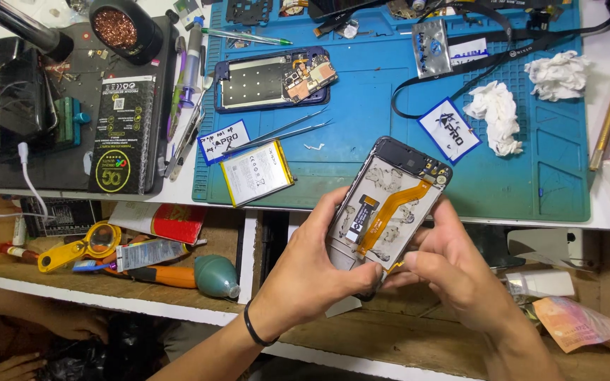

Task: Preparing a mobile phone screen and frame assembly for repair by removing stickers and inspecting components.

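Below blue mat (531, 190), both hands clasp phone frame (390, 204).

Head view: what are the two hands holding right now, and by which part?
Both hold the opened phone frame: the left hand takes its left edge and lower corner, the right hand its right edge and bottom end.

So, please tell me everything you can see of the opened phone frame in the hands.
The opened pale grey phone frame has a dark top edge and an orange flat ribbon cable running down its inside. It is tilted, top end toward the blue mat. The left hand grips its lower left side; the right hand touches its bottom right.
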